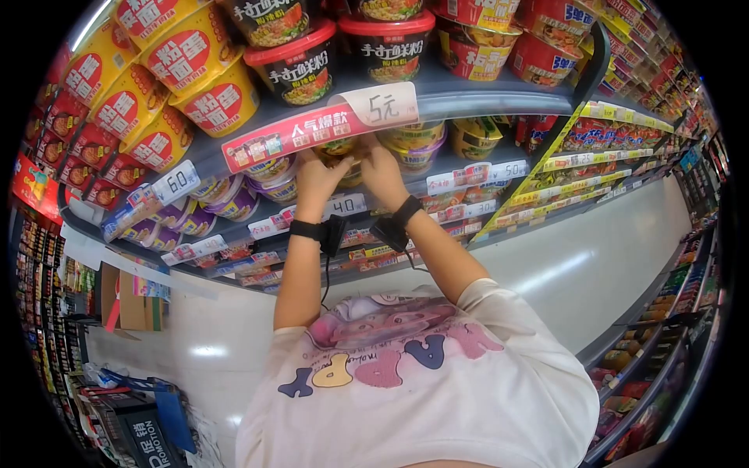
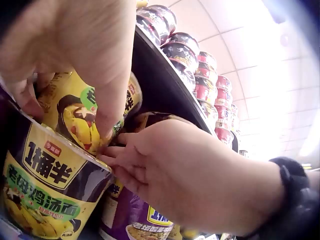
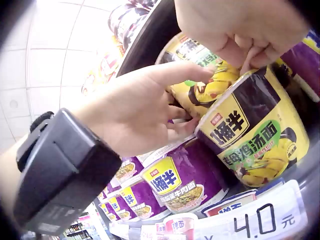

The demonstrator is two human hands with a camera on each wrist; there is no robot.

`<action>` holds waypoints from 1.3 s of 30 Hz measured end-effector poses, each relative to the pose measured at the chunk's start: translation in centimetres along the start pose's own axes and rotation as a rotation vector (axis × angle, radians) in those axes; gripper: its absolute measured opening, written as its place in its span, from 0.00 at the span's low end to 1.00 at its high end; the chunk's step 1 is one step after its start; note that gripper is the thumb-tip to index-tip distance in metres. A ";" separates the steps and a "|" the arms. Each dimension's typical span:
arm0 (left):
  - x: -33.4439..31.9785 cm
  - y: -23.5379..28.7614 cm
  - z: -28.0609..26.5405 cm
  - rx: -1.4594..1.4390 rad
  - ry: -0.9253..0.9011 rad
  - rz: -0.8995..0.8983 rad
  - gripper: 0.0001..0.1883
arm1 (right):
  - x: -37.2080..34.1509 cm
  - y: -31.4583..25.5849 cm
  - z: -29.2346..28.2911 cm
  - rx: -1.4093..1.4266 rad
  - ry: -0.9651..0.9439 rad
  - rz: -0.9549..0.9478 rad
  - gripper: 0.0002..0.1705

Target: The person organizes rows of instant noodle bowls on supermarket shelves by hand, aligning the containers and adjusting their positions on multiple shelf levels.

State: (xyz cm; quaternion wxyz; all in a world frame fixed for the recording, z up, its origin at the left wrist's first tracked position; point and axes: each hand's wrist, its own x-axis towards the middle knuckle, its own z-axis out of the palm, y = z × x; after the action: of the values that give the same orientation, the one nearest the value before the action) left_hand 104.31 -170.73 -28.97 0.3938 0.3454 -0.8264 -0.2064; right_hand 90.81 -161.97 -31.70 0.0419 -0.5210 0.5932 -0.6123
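Note:
Two yellow-and-black noodle cups sit under the shelf edge, one standing in front (image 2: pixel 50 182) (image 3: pixel 257 135), the other tilted above and behind it (image 2: pixel 80 120) (image 3: pixel 177 50). My left hand (image 1: pixel 318 181) (image 2: pixel 75 45) (image 3: pixel 135 107) grips the tilted cup, thumb across its printed side and fingers curled at its lower edge. From the other side, my right hand (image 1: pixel 383 178) (image 2: pixel 195 175) (image 3: pixel 240 25) holds the same cup with bent fingers, close to the front cup's rim. The fingertips of both hands are partly hidden in the wrist views.
Purple noodle cups (image 2: pixel 132 215) (image 3: pixel 185 175) stand beside the yellow ones. Above runs a shelf edge with a red price strip (image 1: pixel 312 134); black cups with red lids (image 1: pixel 292 69) stand on it. A 4.0 price tag (image 3: pixel 260 220) lines the lower edge.

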 end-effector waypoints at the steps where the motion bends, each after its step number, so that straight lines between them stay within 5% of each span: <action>1: 0.2 0.0 -0.1 0.001 -0.007 -0.003 0.52 | -0.2 0.0 -0.1 0.007 -0.007 0.003 0.34; 8: 0.2 2.0 -0.8 -0.021 -0.033 -0.126 0.58 | 0.8 0.9 0.4 0.041 -0.007 0.046 0.33; 14: 0.0 0.6 0.2 0.072 0.149 0.039 0.49 | 3.0 2.0 0.9 -0.071 -0.068 0.131 0.28; 22: 0.3 0.1 -0.3 -0.117 0.022 -0.044 0.55 | 1.1 -1.4 -1.0 0.140 -0.013 0.221 0.28; 28: 0.9 -0.4 -1.0 -0.159 -0.107 -0.034 0.52 | -0.3 1.2 0.2 0.436 0.089 0.108 0.33; 30: 1.6 -0.8 -1.1 -0.239 -0.137 0.029 0.51 | 0.0 1.1 -0.1 0.322 0.062 0.097 0.34; 34: 1.6 -0.4 -1.8 -0.299 -0.190 -0.036 0.39 | 1.1 1.4 0.3 0.115 0.079 -0.042 0.34; 36: 1.4 -0.2 -2.3 -0.268 -0.184 -0.104 0.31 | 1.3 1.4 0.3 0.164 0.035 0.043 0.35; 39: 1.5 -3.3 -0.3 -0.378 -0.026 -0.121 0.31 | 1.2 1.5 0.6 0.128 0.047 0.016 0.34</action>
State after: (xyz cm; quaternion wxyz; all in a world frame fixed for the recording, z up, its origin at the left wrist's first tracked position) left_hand 105.25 -174.09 -30.06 0.4280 0.3116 -0.7557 -0.3856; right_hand 89.83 -163.62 -32.24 0.0660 -0.4978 0.5580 -0.6606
